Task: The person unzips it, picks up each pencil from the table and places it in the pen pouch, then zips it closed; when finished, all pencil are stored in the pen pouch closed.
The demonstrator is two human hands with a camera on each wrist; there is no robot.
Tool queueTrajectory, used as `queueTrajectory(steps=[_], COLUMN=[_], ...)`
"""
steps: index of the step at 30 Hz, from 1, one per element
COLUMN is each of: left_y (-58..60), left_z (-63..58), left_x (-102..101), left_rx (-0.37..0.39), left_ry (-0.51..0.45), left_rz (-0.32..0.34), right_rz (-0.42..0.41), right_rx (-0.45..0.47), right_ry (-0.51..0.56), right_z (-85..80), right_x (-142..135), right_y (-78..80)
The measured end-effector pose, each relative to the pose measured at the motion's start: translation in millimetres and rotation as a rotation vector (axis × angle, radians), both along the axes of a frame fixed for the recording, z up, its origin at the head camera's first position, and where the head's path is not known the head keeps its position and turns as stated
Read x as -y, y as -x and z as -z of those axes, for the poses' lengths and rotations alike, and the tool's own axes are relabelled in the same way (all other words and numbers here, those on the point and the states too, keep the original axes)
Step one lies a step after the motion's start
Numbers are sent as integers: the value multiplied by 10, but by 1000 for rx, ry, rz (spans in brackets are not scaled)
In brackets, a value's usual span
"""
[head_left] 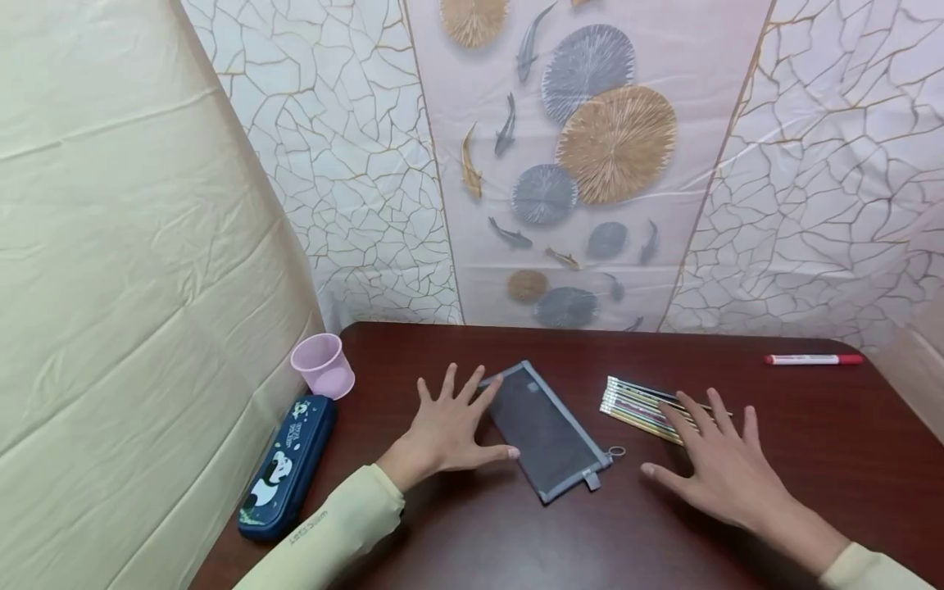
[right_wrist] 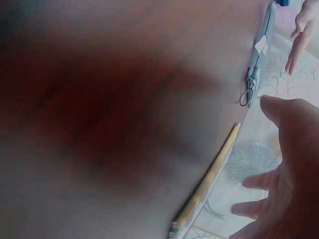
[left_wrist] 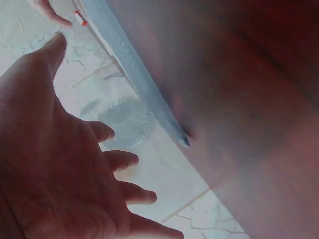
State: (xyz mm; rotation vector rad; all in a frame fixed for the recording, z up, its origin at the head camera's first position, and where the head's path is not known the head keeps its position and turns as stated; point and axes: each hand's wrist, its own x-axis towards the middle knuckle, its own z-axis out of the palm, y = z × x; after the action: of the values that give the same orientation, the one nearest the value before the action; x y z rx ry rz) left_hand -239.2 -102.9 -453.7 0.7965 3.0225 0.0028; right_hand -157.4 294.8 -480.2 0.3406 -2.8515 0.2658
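Observation:
A grey mesh zipper pouch point(head_left: 549, 434) lies flat and slanted in the middle of the dark table, its ring and tab toward the near right. Over its left edge my left hand point(head_left: 450, 426) is spread, fingers straight and apart, holding nothing. To the pouch's right lies a row of pencils point(head_left: 637, 407), side by side, with their pale ends toward the pouch. My right hand point(head_left: 719, 471) spreads over the near right part of the pencils and hides some of them; its fingers are straight too. Each wrist view shows an empty palm held above the tabletop.
At the left edge, a dark blue pencil case point(head_left: 288, 467) with a panda print lies behind my left sleeve. Beyond it stands a pink cup point(head_left: 324, 366). A red and white marker point(head_left: 814, 360) lies at the far right. Patterned cloth point(head_left: 369, 164) hangs behind the table.

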Motion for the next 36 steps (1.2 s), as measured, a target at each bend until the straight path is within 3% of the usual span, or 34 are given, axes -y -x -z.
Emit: queueTrajectory(steps=[7, 12, 18, 24, 28, 36], left_y=[-7, -99, -189, -320, -392, -420], left_z=[-56, -78, -36, 1, 41, 65], left_x=[-259, -483, -891, -1207, -1313, -1321], left_rx=[-59, -66, -87, -96, -119, -149], left_ry=[81, 147, 112, 81, 97, 57], left_rz=[81, 132, 237, 233, 235, 256], right_rz=[-200, -348, -398, -432, -443, -549], right_rx=[-148, -139, -109, -106, -122, -263], right_ry=[43, 87, 82, 85, 71, 86], right_z=[-16, 0, -34, -10, 25, 85], right_x=[97, 257, 398, 422, 395, 397], right_y=[175, 312, 374, 385, 385, 481])
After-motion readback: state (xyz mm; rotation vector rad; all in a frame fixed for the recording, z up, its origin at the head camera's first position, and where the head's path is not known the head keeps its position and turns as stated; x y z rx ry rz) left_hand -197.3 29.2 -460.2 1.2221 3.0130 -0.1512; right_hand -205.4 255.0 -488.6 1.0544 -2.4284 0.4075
